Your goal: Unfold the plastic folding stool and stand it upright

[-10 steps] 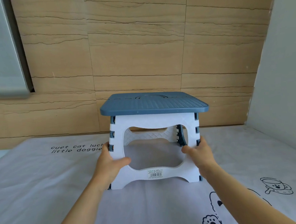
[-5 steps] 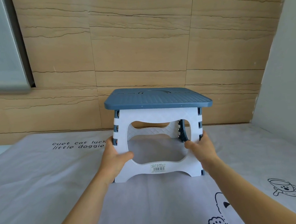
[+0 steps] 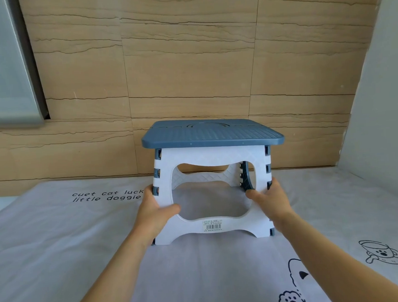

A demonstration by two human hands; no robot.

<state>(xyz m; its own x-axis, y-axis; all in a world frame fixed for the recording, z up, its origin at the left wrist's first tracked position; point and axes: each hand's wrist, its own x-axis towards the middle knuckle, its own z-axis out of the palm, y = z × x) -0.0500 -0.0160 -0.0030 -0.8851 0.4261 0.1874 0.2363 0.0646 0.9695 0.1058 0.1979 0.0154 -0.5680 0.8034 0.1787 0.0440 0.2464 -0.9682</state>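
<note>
The stool [image 3: 215, 173] has a slate-blue seat covered in a fine dotted grid, white legs with a faint diamond quilting, blue hinge blocks down the edges, and a small white barcode label [image 3: 212, 226]. The sheet [image 3: 58, 243] under it is pale grey-white with black lettering [image 3: 107, 195] and black-outlined cartoon animals [image 3: 380, 255]. The wall [image 3: 187, 69] is tan with dark wavy veins.

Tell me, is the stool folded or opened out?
Opened out and upright: the stool's blue seat lies flat on top, white side panels spread apart, feet on the cloth.
</note>
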